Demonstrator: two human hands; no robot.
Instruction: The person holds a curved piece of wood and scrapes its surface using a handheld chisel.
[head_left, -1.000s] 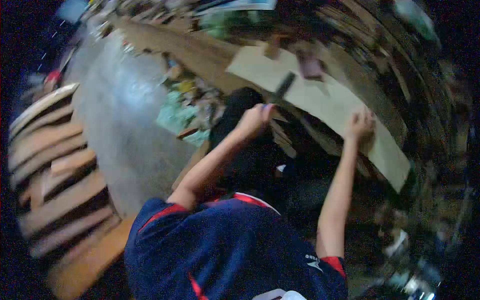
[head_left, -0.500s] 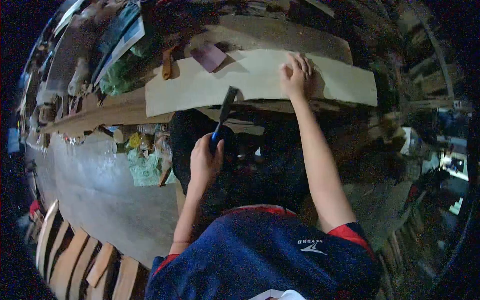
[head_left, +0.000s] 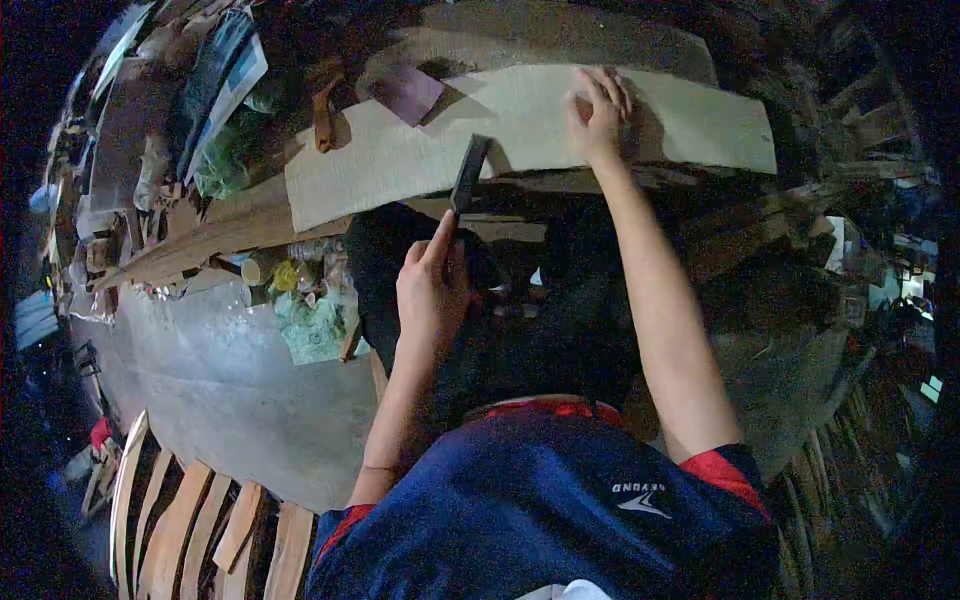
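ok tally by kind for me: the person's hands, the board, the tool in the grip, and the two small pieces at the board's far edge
Hands: 2 (left hand, right hand)
Pale board: 1
Dark-bladed tool: 1
Purple piece: 1
Brown piece: 1
Total: 6

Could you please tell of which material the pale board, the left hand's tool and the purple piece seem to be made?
Board: probably bare wood, matt, with faint streaks like grain.
Tool's blade: likely metal, from its dull, dark grey, flat look.
Purple piece: perhaps paper or sandpaper, flat and matt, but unclear.
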